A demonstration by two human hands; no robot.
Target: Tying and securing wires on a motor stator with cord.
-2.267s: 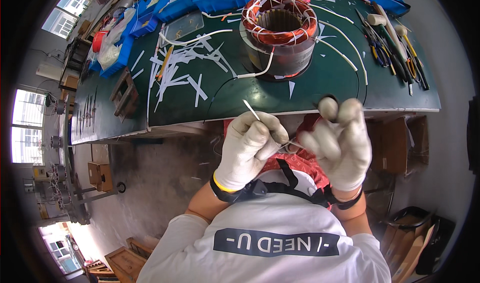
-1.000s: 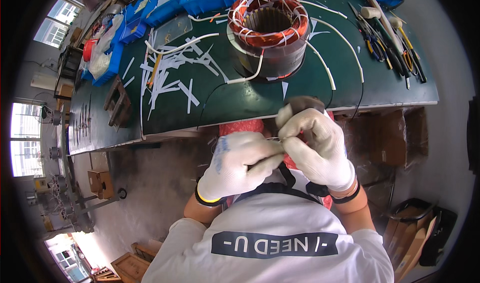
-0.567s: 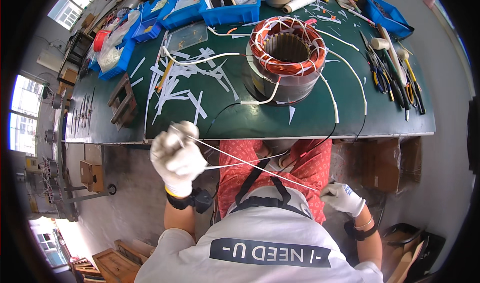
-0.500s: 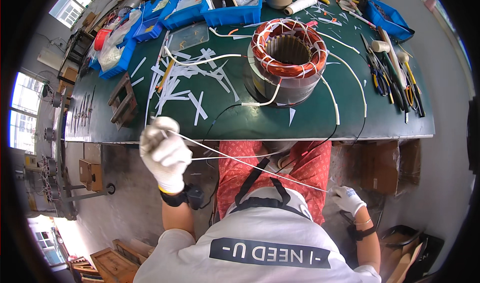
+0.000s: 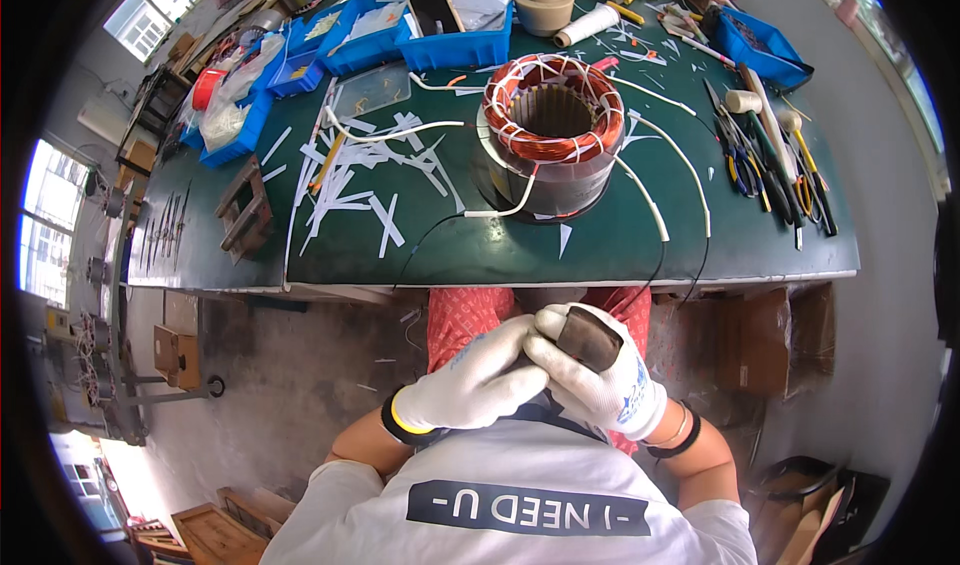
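Both my hands wear white knit gloves and meet over my lap, below the table's front edge. My right hand (image 5: 612, 390) is closed round a dark grey-brown block (image 5: 590, 339) with a smooth, slightly rounded face. Against its fingers press those of my left hand (image 5: 472, 377), closed, thumb uppermost; whatever lies between them is hidden. On the green table beyond stands a motor stator (image 5: 545, 187), a grey metal cylinder topped by a ring of copper windings (image 5: 510, 143) bound with white cord. White-sleeved leads (image 5: 640, 197) spread out from it.
White paper strips (image 5: 345, 180) lie scattered left of the stator, near a wooden frame (image 5: 243, 210). Pliers, mallets and other hand tools (image 5: 770, 155) lie at the right. Blue bins (image 5: 455, 49), a phone (image 5: 435, 10) and a white roll (image 5: 587, 25) stand or lie farther back.
Both hands have come together over my lap from far apart. The white cord stretched between them no longer shows. A dark block now sits in my right hand. The view has shifted slightly.
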